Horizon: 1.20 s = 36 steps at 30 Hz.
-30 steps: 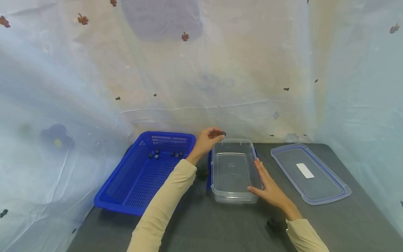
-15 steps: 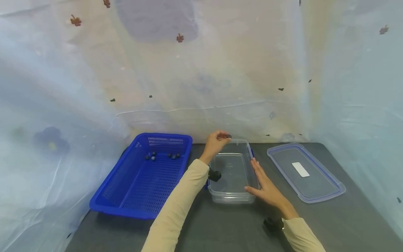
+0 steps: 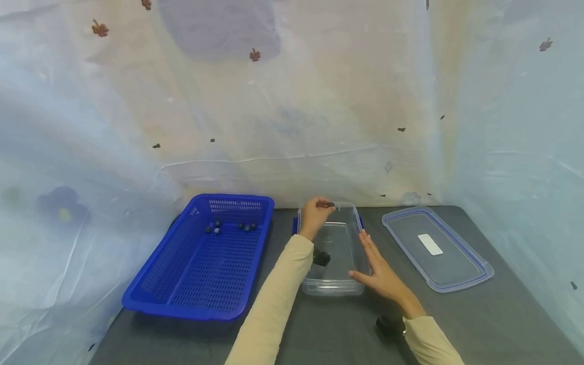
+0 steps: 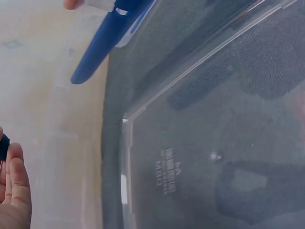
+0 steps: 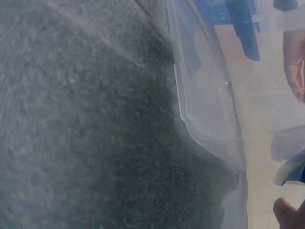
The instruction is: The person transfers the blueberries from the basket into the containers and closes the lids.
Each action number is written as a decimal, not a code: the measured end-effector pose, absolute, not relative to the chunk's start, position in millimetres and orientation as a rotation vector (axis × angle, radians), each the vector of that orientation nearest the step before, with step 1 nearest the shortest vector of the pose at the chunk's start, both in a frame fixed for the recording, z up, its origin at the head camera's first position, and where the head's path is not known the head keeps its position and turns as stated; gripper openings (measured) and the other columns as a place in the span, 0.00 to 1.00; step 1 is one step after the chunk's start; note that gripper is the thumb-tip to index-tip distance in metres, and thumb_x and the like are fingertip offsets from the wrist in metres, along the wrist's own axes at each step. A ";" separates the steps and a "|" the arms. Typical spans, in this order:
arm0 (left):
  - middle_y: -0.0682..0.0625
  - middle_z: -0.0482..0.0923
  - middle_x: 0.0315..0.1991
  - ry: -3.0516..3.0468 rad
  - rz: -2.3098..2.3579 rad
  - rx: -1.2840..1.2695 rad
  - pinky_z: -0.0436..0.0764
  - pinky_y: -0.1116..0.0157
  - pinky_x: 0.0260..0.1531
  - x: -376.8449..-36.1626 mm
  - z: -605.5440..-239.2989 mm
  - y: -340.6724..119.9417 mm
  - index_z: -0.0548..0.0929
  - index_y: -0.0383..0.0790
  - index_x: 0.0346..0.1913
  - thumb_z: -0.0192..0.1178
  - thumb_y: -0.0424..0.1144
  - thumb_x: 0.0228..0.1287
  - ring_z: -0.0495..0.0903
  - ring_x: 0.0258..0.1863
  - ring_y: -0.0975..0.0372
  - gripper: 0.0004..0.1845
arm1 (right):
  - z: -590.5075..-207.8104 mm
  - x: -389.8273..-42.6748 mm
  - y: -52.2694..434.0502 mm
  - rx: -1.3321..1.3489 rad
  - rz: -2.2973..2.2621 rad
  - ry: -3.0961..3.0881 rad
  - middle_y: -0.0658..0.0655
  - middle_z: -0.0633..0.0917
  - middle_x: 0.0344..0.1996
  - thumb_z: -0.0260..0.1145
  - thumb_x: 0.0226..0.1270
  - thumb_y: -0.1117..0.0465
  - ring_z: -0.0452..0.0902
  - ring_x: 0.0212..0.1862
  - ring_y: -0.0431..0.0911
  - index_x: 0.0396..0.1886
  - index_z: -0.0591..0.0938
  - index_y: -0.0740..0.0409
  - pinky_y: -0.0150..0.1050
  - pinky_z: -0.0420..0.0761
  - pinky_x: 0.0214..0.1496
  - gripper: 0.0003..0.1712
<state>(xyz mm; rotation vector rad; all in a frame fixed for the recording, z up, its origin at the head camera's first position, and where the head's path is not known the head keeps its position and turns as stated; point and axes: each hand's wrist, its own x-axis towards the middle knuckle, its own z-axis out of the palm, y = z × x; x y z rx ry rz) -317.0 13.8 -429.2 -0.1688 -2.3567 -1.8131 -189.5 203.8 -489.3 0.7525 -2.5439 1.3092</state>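
Observation:
My left hand (image 3: pixel 315 218) pinches a small dark round blueberry (image 3: pixel 331 205) between thumb and fingertips, over the far end of a clear plastic container (image 3: pixel 339 248). In the left wrist view, the blueberry (image 4: pixel 4 147) shows at the left edge, while the bare container floor (image 4: pixel 214 129) fills the right side. My right hand (image 3: pixel 380 271) rests along the container's right wall, fingers straight and thumb near the front rim. A blue side clip (image 4: pixel 97 52) of the container hangs outward.
To the left stands a blue perforated basket (image 3: pixel 182 309) with several more blueberries (image 3: pixel 217 230) near its far end. A clear lid (image 3: pixel 438 263) with a blue seal and white label lies on the grey table (image 3: pixel 493 314) at right. Behind hangs a patterned plastic sheet (image 3: pixel 274 101).
My left hand has moved right from beside the basket, and lower over the container, with the blueberry still pinched. My right hand stays at the container's side. The head view has shifted slightly.

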 end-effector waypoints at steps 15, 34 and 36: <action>0.50 0.83 0.35 -2.599 -1.718 -0.134 0.79 0.63 0.38 -319.9 -449.3 18.6 0.85 0.36 0.41 0.71 0.34 0.56 0.81 0.37 0.59 0.11 | -491.1 -187.6 201.0 0.762 1.342 -2.524 0.64 0.44 0.76 0.71 0.59 0.55 0.33 0.75 0.60 0.78 0.46 0.55 0.72 0.46 0.63 0.56; 0.50 0.81 0.25 -2.689 -1.630 -0.174 0.77 0.69 0.27 -310.7 -478.1 39.4 0.84 0.33 0.30 0.73 0.26 0.48 0.77 0.25 0.64 0.07 | -493.4 -185.1 201.6 0.750 1.369 -2.518 0.63 0.43 0.76 0.71 0.60 0.56 0.33 0.75 0.58 0.78 0.45 0.52 0.72 0.48 0.63 0.56; 0.50 0.81 0.25 -2.704 -1.591 -0.176 0.77 0.69 0.27 -309.1 -480.6 40.9 0.84 0.33 0.29 0.74 0.25 0.47 0.77 0.24 0.64 0.08 | -493.2 -184.9 201.4 0.753 1.373 -2.517 0.63 0.43 0.76 0.71 0.60 0.56 0.33 0.75 0.59 0.78 0.44 0.52 0.71 0.49 0.63 0.56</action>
